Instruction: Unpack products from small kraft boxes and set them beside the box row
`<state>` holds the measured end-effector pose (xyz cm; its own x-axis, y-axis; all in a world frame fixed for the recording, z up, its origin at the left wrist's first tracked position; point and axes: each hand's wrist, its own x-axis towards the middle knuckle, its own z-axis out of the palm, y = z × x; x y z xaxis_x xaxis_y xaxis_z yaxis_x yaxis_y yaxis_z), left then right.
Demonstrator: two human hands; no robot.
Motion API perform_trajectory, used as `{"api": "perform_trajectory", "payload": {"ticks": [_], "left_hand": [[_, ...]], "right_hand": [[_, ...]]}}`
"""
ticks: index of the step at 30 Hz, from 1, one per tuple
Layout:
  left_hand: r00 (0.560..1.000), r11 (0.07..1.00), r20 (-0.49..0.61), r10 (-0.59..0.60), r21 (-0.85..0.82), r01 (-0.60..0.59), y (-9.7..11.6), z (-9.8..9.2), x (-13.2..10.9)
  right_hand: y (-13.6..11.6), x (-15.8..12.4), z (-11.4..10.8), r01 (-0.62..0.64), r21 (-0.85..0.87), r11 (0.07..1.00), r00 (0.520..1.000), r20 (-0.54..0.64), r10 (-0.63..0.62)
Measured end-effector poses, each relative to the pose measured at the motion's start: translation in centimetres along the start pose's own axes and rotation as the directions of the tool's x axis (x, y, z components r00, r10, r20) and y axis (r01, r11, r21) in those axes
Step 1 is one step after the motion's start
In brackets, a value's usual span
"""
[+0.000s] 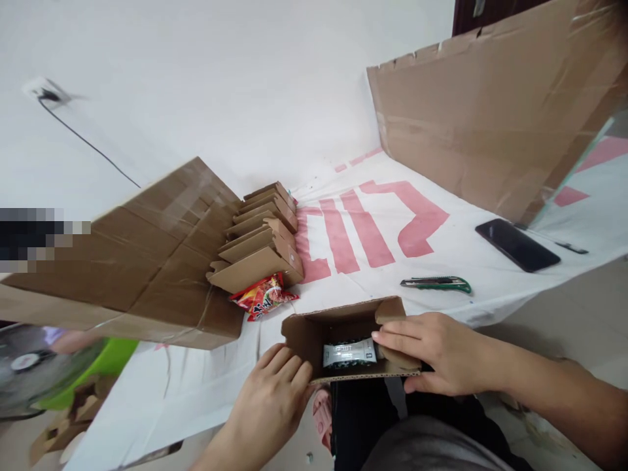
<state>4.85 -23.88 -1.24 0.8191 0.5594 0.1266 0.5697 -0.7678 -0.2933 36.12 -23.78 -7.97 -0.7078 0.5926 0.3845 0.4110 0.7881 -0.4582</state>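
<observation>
Between my hands, at the near edge of the table, is a small open cardboard box (pixel 343 320). Inside it lies a silver-white wrapped packet (pixel 349 354) with dark patterned edges. My left hand (pixel 279 386) grips the box's left end, its fingers bent over the wall and the thumb hidden. My right hand (pixel 432 347) holds the right end, fingers over the side flap and thumb below on the outside. A red snack packet (pixel 265 297) lies beyond the box to the left, and a green utility knife (pixel 436 283) rests beyond it to the right.
Several small cardboard boxes (pixel 265 261) stand in a row beside a large cardboard box (pixel 161 255) on the left. A black phone (pixel 517 244) and a pen-like object (pixel 572 247) lie at the right. Behind them stands a tall cardboard panel (pixel 490 104). A white printed cloth (pixel 363 281) covers the table.
</observation>
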Motion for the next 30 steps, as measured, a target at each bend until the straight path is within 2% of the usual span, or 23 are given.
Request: {"api": "perform_trajectory", "payload": {"ticks": [2,5,9,12,14,16,19,22,24,27,30], "left_hand": [[1.0,1.0,-0.017,-0.005,0.001,0.005,-0.1,0.1,-0.2],[0.998,0.999,-0.045,-0.033,0.009,0.033,-0.1,0.3,-0.3],[0.995,0.998,-0.075,-0.058,-0.003,0.058,-0.1,0.7,0.0],[0.995,0.998,-0.087,-0.057,-0.044,0.054,-0.2,0.9,0.4],[0.996,0.996,-0.084,-0.04,-0.082,0.033,-0.3,1.0,0.5],[0.999,0.992,-0.04,-0.009,-0.127,0.004,-0.7,0.8,0.6],[0.99,0.973,0.138,0.027,-0.231,0.006,-1.6,-0.4,1.5],[0.943,0.9,0.333,0.016,-0.416,0.132,-2.8,-1.9,3.5],[0.915,0.809,0.404,-0.004,-0.536,0.24,-3.6,-2.3,5.3],[0.876,0.737,0.482,0.002,-0.593,0.325,-4.4,-0.8,7.7],[0.818,0.771,0.57,0.075,-0.554,0.314,-4.6,2.8,9.4]], "right_hand": [[-0.1,0.2,-0.1,0.005,-0.055,0.998,0.999,-0.048,-0.007],[0.5,0.1,0.4,-0.056,-0.101,0.993,0.972,-0.234,0.031],[2.6,-1.1,2.9,-0.139,-0.048,0.989,0.86,-0.5,0.096],[4.5,-2.9,5.5,-0.188,-0.031,0.982,0.782,-0.61,0.13],[5.5,-4.1,7.2,-0.192,-0.048,0.98,0.789,-0.602,0.125],[6.4,-4.9,8.7,-0.192,-0.07,0.979,0.825,-0.552,0.123],[7.6,-5.4,10.3,-0.233,-0.025,0.972,0.854,-0.483,0.193],[8.5,-5.2,11.3,-0.296,0.077,0.952,0.861,-0.409,0.301],[8.8,-4.9,11.8,-0.347,0.074,0.935,0.872,-0.341,0.35],[8.7,-4.4,11.8,-0.432,0.035,0.901,0.872,-0.242,0.427],[8.2,-4.0,11.3,-0.483,0.053,0.874,0.857,-0.179,0.484]]}}
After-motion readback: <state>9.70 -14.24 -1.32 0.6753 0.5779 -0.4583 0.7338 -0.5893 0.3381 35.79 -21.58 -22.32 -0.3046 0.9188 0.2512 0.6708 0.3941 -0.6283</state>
